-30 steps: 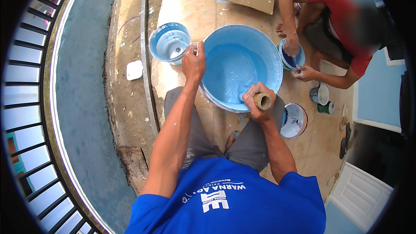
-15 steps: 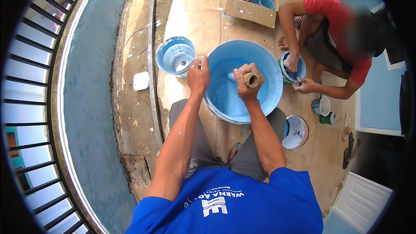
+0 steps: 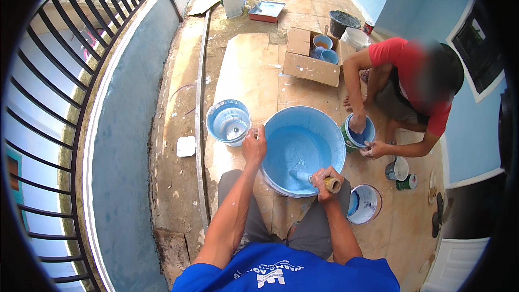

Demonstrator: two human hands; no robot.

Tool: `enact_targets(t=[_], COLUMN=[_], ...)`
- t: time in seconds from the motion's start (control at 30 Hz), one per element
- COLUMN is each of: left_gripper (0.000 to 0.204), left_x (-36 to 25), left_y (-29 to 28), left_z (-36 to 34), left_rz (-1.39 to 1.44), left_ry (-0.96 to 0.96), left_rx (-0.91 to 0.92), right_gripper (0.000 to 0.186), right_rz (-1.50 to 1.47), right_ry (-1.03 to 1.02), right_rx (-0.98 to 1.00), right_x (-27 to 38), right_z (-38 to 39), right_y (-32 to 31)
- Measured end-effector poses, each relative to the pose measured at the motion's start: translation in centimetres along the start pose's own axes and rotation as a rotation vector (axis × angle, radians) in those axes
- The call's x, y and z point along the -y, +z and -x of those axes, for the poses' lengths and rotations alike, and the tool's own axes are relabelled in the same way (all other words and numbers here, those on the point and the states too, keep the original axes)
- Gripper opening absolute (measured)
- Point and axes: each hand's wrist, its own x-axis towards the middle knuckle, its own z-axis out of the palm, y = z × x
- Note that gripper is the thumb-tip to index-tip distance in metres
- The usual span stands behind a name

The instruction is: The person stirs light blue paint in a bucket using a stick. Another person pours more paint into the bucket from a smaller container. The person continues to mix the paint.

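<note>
A large round bucket [image 3: 339,130] of light blue paint [image 3: 297,148] stands between my legs. My left hand [image 3: 254,146] is closed on its left rim. In my right hand [image 3: 325,181], at the near right rim, is a thick bamboo stick [image 3: 333,185] with a hollow end. Its paint-coated lower part slants left into the paint, and the tip is hidden. Just beyond my left hand sits a smaller paint-smeared bucket [image 3: 217,131]. A white bucket [image 3: 365,205] with blue residue lies right of my right forearm.
On the right, a crouching person in a red shirt [image 3: 389,54] reaches into a small bucket [image 3: 347,136]. Beyond are a cardboard box [image 3: 308,70] with paint pots, a red paint tray [image 3: 265,16] and a black bucket [image 3: 343,20]. Left lie a metal strip [image 3: 200,103] and a low wall [image 3: 121,157].
The view has tilted up, showing more of the far floor. My right hand and the stick have moved from over the paint to the bucket's near right side. My left hand stays at the left rim.
</note>
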Motion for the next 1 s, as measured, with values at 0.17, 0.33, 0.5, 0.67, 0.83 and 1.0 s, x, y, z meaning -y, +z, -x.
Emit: enact_targets(t=[0.17,0.33,0.5,0.67,0.83,1.0], left_gripper=[0.058,0.056,0.056,0.058,0.058,0.061], left_x=[-0.3,0.0,-0.4,-0.3,0.4,-0.1], left_y=[-0.1,-0.2,-0.1,0.1,0.2,-0.1], left_z=[0.6,0.6,0.7,0.4,0.3,0.4], left_rz=[0.023,0.01,0.032,0.011,0.016,-0.016], left_ry=[0.024,0.033,0.019,0.015,0.027,-0.001], left_rx=[0.003,-0.033,-0.016,0.008,-0.036,0.027], right_gripper=[0.019,0.019,0.022,0.024,0.025,0.025], right_rz=[0.231,0.141,0.043,0.158,0.232,0.109], right_ry=[-0.011,-0.042,-0.174,-0.2,-0.232,-0.122], right_rx=[0.096,-0.009,-0.039,-0.048,0.009,0.034], right_x=[1.3,2.4,0.8,-3.8,-3.6,-1.8], right_z=[1.0,-2.3,-7.4,-10.5,-7.4,-2.7], right_y=[0.3,0.8,3.1,5.8,6.1,2.8])
